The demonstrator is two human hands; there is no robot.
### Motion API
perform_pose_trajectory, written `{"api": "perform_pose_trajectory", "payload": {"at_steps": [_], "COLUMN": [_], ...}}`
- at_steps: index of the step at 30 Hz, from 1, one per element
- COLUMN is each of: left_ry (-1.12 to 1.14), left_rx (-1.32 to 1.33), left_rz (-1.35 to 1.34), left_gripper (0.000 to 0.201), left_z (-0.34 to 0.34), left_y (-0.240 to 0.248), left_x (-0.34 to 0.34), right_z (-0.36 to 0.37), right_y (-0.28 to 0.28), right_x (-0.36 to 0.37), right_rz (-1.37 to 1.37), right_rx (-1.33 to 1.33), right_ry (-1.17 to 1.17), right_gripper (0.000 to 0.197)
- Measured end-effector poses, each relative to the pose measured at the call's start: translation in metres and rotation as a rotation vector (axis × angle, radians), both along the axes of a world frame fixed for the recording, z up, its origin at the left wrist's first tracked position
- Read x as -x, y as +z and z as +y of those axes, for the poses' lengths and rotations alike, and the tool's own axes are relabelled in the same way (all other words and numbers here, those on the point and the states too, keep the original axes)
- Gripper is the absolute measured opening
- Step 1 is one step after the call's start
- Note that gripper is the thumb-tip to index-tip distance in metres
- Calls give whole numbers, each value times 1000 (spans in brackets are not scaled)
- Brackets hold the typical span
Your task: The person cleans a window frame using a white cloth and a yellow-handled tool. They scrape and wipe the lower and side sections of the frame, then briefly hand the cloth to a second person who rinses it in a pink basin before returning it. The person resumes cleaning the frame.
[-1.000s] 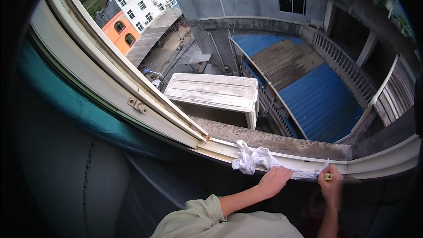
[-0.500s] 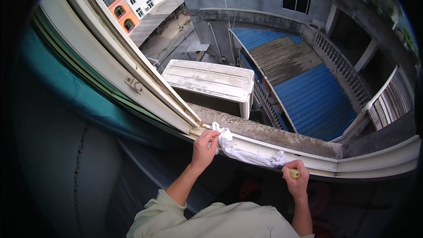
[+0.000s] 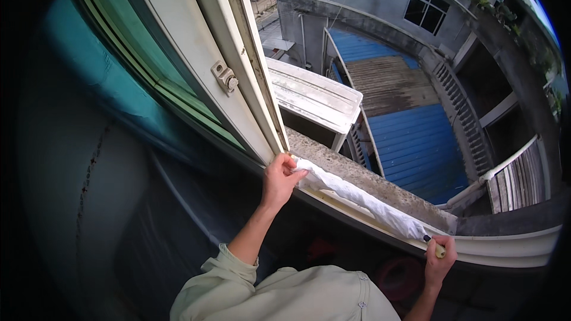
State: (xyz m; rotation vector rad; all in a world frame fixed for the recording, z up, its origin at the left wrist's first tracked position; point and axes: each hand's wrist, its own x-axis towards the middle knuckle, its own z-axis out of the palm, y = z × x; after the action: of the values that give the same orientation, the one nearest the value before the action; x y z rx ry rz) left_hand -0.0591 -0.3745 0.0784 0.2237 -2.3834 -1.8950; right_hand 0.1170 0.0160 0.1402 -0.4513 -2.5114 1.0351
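A white cloth [image 3: 363, 197] lies stretched in a long strip along the cream window track [image 3: 505, 252]. At its left end, beside the foot of the sliding window sash [image 3: 223, 53], my left hand [image 3: 279, 183] pinches the cloth between thumb and fingers. My right hand [image 3: 439, 261] is closed around a short tool with a pale yellow handle [image 3: 440, 251]. The tool's dark neck meets the cloth's right end, and its tip is hidden there, so its kind does not show.
Past the track runs a rough concrete ledge [image 3: 321, 156]. Outside stands a weathered white box-shaped unit [image 3: 315, 92], with a blue metal roof [image 3: 416, 142] far below. A latch [image 3: 226, 78] sits on the sash, which borders the left side. Teal curtain-like material [image 3: 98, 74] hangs at far left.
My right hand has moved right with the tool, and the bunched cloth is now drawn out longer and straighter. My left hand still grips its left end. The view has shifted and turned.
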Motion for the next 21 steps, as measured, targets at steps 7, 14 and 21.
{"api": "perform_pose_trajectory", "payload": {"at_steps": [7,14,21], "left_ry": [-11,-183,-222], "left_rx": [502,838,882], "left_rz": [328,408,344], "left_gripper": [42,36,30], "left_z": [1,14,-15], "left_y": [1,-40,-52], "left_x": [-6,2,-13], "right_z": [14,-20,24], "right_y": [-14,29,31], "right_x": [32,59,52], "right_rz": [-60,267,-162], "right_rx": [209,449,-525], "right_ry": [-60,-55,-91], "right_gripper": [14,11,22]}}
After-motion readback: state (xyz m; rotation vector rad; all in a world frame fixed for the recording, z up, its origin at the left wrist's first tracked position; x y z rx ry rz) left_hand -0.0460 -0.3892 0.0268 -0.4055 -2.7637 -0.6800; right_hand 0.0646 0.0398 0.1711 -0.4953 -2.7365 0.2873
